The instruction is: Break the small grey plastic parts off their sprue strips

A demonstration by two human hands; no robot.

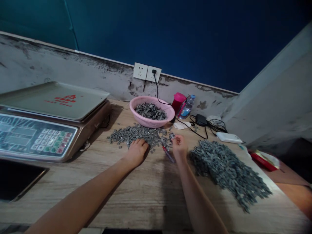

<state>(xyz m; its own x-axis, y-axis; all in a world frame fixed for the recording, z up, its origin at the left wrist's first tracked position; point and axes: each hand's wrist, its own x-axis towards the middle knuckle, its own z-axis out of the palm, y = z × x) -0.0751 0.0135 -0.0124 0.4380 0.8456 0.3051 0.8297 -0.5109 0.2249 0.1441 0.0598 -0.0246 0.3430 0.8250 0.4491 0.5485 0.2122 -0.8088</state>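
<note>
My left hand (136, 151) lies palm down at the near edge of a pile of small grey pieces (129, 133), its fingers reaching onto them and the tips partly hidden. With thumb and fingers pinched together, my right hand (179, 147) holds a small grey piece (172, 136) just above the table. Between the hands lies a slim tool with a red and purple handle (168, 154), its kind unclear. Larger curved grey scraps (163, 139) are scattered beside it. Behind the pile stands a pink plastic basket (152, 124) holding dark grey curved strips (149, 111).
A large heap of grey pieces (229, 169) spreads at the right. On the left stand a weighing scale (70, 130) and a dark flat screen (19, 180). A pink-lidded cup (177, 103), water bottle (188, 107), black adapter (201, 120) and white device (229, 137) line the wall.
</note>
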